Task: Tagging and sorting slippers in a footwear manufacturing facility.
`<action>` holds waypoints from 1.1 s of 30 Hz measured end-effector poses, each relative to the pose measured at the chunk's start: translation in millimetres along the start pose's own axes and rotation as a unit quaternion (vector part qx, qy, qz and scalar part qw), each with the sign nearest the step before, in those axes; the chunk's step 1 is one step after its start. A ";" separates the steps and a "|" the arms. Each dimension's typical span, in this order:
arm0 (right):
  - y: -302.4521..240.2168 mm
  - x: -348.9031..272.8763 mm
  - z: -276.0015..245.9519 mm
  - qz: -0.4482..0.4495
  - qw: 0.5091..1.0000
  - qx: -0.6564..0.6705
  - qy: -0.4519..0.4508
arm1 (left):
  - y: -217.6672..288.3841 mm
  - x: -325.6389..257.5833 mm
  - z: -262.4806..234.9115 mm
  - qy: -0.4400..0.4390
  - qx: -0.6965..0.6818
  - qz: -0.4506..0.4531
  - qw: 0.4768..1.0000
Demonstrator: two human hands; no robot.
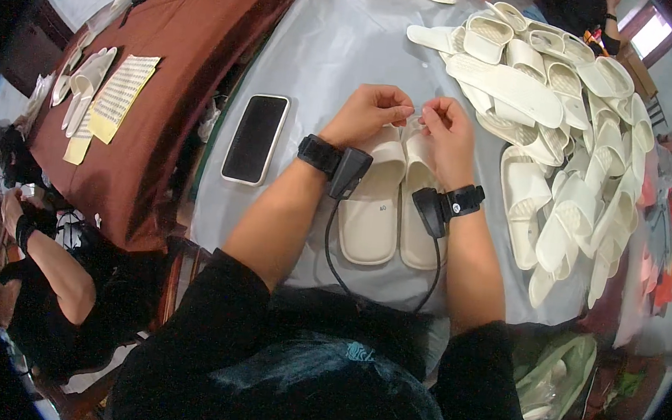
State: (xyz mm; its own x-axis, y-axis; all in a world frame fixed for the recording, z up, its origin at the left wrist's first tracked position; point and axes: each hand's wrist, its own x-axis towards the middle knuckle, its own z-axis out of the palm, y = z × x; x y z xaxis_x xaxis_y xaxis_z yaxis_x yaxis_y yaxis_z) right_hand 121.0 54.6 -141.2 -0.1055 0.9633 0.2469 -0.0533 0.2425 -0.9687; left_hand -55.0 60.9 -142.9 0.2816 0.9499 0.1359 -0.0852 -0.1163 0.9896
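Note:
A pair of beige slide slippers lies side by side in front of me, the left slipper (pixel 368 227) and the right slipper (pixel 418 250) with their heels toward me. Over the toe ends, my left hand (pixel 369 115) is closed in a pinch. My right hand (pixel 451 136) pinches close beside it, fingertips almost meeting. Whatever lies between the fingers is too small to make out. Both wrists wear black straps with a small black box and a cable. The hands and straps partly cover the slippers' uppers.
A large heap of cream slippers (pixel 511 93) spreads over the grey-covered table (pixel 300 65) on the right. A phone (pixel 255 139) lies left of my left forearm. Farther left, a brown-covered table (pixel 164 141) bears yellow label sheets (pixel 124 98). A person's arm (pixel 59 271) shows at lower left.

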 end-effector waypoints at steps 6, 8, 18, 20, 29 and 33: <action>-0.3 0.4 -1.3 -0.004 0.999 -0.035 -0.005 | -0.7 0.1 -1.1 0.001 0.027 -0.006 1.000; -2.0 -0.1 -2.2 -0.011 1.000 -0.026 -0.008 | 0.2 0.4 -0.4 -0.005 0.030 -0.003 1.000; 2.5 -0.3 -0.9 -0.026 0.997 -0.068 0.005 | -4.4 0.7 -6.4 -0.013 0.087 -0.011 0.996; 2.8 -1.0 -4.1 -0.024 0.999 -0.048 -0.006 | -4.3 -0.1 -3.7 -0.015 0.083 -0.012 0.996; -0.5 -2.7 -2.5 -0.023 0.999 -0.045 -0.013 | -7.3 1.2 -6.0 -0.025 0.070 -0.018 0.997; 0.8 -2.7 -1.7 -0.024 0.999 -0.044 -0.017 | -5.4 1.2 -5.8 -0.022 0.073 -0.020 0.997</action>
State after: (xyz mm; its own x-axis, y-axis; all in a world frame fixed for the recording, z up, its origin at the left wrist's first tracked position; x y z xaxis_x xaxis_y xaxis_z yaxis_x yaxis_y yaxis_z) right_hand 122.9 52.4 -142.7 -0.1394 0.9460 0.2925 0.0278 0.2990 -0.9538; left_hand -59.7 64.4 -148.4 0.3240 0.9413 0.0948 0.0652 -0.1222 0.9904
